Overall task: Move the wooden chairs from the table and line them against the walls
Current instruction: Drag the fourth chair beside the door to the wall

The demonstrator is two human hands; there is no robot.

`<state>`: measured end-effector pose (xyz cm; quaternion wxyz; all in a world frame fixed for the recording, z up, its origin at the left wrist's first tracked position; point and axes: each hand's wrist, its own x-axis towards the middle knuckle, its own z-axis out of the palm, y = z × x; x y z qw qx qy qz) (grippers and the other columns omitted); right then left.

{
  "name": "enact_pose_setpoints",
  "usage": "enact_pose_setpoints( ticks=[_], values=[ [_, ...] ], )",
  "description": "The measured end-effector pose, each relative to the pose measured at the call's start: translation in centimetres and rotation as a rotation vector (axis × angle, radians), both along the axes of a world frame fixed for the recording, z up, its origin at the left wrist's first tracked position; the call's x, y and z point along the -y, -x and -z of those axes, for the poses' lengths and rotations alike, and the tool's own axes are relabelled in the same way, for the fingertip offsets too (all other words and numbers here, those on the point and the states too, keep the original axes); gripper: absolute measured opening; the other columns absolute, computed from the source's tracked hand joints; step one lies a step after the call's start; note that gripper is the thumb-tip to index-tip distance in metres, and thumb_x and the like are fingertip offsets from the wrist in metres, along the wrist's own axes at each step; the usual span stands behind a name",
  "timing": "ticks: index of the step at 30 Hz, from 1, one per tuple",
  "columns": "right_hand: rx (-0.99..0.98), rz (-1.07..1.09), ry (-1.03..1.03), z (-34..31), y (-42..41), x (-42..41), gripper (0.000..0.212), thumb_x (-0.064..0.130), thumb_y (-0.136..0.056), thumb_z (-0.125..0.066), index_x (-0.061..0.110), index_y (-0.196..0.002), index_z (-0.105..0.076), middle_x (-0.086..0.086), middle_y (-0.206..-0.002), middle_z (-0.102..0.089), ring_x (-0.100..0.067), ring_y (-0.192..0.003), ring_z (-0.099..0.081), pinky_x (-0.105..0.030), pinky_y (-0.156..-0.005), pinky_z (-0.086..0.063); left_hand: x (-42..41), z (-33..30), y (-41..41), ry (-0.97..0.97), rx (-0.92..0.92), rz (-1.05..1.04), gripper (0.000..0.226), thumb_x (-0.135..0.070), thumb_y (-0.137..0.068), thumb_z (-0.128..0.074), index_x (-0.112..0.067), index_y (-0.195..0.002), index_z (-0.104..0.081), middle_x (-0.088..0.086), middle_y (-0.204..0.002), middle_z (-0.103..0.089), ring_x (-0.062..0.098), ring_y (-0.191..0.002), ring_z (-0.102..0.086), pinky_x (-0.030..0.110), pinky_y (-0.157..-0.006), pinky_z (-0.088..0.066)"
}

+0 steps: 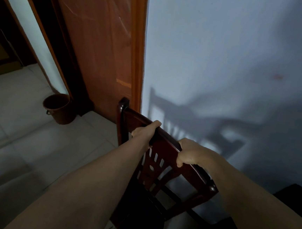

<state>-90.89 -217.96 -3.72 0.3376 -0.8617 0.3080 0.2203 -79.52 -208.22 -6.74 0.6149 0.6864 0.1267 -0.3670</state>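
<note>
A dark, glossy wooden chair (162, 162) with a curved top rail and slotted back stands close beside the pale wall (224, 57), casting its shadow there. The left hand (145, 132) and right hand (189, 152) both clasp its top rail. Pale floor tiles (25, 140), a brown wooden door (97, 45) and a rusty bucket (59, 108) lie beyond.

Both forearms bare, no sleeves/jewellery visible.

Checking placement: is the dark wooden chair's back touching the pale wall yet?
Cannot tell. In the head view the dark wooden chair overlaps the pale wall, with no contact or gap plainly visible; both hands grip its top rail.
</note>
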Motion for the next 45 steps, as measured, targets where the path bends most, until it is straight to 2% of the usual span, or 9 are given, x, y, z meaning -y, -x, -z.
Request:
enact_pose_setpoints(
  ticks=[4,8,12,19,24,35,39,42,45],
  values=[
    [0.015,0.011,0.006,0.9,-0.3,1.5,0.045,-0.002,-0.068,-0.073,0.009,-0.11,-0.061,-0.01,-0.099,-0.067,-0.025,-0.089,-0.065,-0.033,-0.077,-0.054,1.7,0.3,-0.4,-0.009,-0.018,0.034,0.066,-0.034,-0.071,-0.073,0.0,-0.122,-0.047,0.012,-0.124,-0.054,0.024,-0.095,-0.062,0.034,-0.068,-0.051],
    [0.11,0.017,0.055,1.9,-0.2,2.2,0.041,0.001,-0.07,-0.073,0.014,-0.108,-0.063,-0.005,-0.093,-0.067,-0.022,-0.085,-0.066,-0.029,-0.073,-0.051,2.7,0.3,-1.0,-0.044,-0.018,0.075,0.056,-0.032,-0.071,-0.071,-0.003,-0.115,-0.053,0.011,-0.125,-0.053,0.024,-0.091,-0.062,0.032,-0.055,-0.048],
    [0.225,0.004,0.238,2.4,0.1,1.8,0.03,0.014,-0.075,-0.072,0.018,-0.102,-0.06,0.005,-0.08,-0.057,-0.017,-0.078,-0.06,-0.03,-0.07,-0.05,3.2,0.5,-1.5,-0.063,-0.019,0.101,0.048,-0.031,-0.07,-0.069,-0.006,-0.109,-0.057,0.011,-0.12,-0.057,0.021,-0.078,-0.06,0.03,-0.05,-0.046],
    [0.236,-0.038,0.394,2.2,0.0,2.8,0.034,0.012,-0.075,-0.07,0.017,-0.106,-0.058,-0.005,-0.093,-0.065,-0.027,-0.087,-0.063,-0.029,-0.067,-0.045,4.8,0.7,-2.1,-0.054,-0.03,0.122,0.06,-0.032,-0.067,-0.071,-0.008,-0.12,-0.056,0.011,-0.114,-0.063,0.025,-0.087,-0.066,0.036,-0.061,-0.054],
    [0.204,-0.035,0.404,1.8,0.1,5.1,0.037,0.01,-0.077,-0.07,0.015,-0.111,-0.059,-0.007,-0.097,-0.068,-0.025,-0.086,-0.066,-0.028,-0.07,-0.049,7.3,0.8,-1.8,-0.032,-0.03,0.133,0.059,-0.031,-0.066,-0.073,-0.007,-0.118,-0.057,0.012,-0.113,-0.062,0.025,-0.087,-0.064,0.031,-0.049,-0.047],
    [0.188,-0.055,0.512,1.6,-1.2,7.8,0.036,0.012,-0.075,-0.072,0.016,-0.108,-0.058,-0.007,-0.097,-0.066,-0.027,-0.089,-0.063,-0.028,-0.066,-0.042,10.0,1.2,-2.8,-0.025,-0.034,0.138,0.065,-0.038,-0.07,-0.071,-0.009,-0.125,-0.052,0.012,-0.119,-0.06,0.027,-0.097,-0.064,0.036,-0.064,-0.054],
    [0.199,-0.038,0.556,1.9,-1.0,7.4,0.035,0.011,-0.081,-0.068,0.014,-0.112,-0.053,-0.01,-0.101,-0.065,-0.03,-0.092,-0.063,-0.033,-0.068,-0.045,9.4,0.8,-2.5,-0.073,0.014,0.214,0.068,-0.052,-0.075,-0.066,-0.009,-0.126,-0.05,0.013,-0.115,-0.059,0.028,-0.089,-0.061,0.033,-0.055,-0.048],
    [0.195,-0.024,0.595,2.3,-0.8,6.7,0.035,0.009,-0.084,-0.065,0.01,-0.113,-0.046,-0.013,-0.105,-0.064,-0.033,-0.094,-0.063,-0.035,-0.066,-0.044,8.5,0.5,-2.3,-0.077,0.041,0.26,0.067,-0.054,-0.08,-0.062,-0.008,-0.127,-0.049,0.014,-0.118,-0.061,0.029,-0.094,-0.063,0.038,-0.074,-0.05],
    [0.189,0.002,0.606,2.3,-0.5,5.9,0.042,0.009,-0.083,-0.065,0.008,-0.118,-0.041,-0.016,-0.114,-0.058,-0.034,-0.102,-0.06,-0.035,-0.069,-0.043,7.1,0.3,-2.0,-0.071,0.059,0.278,0.06,-0.043,-0.086,-0.061,-0.007,-0.131,-0.045,0.014,-0.128,-0.058,0.03,-0.107,-0.061,0.04,-0.085,-0.046]
  ],
)
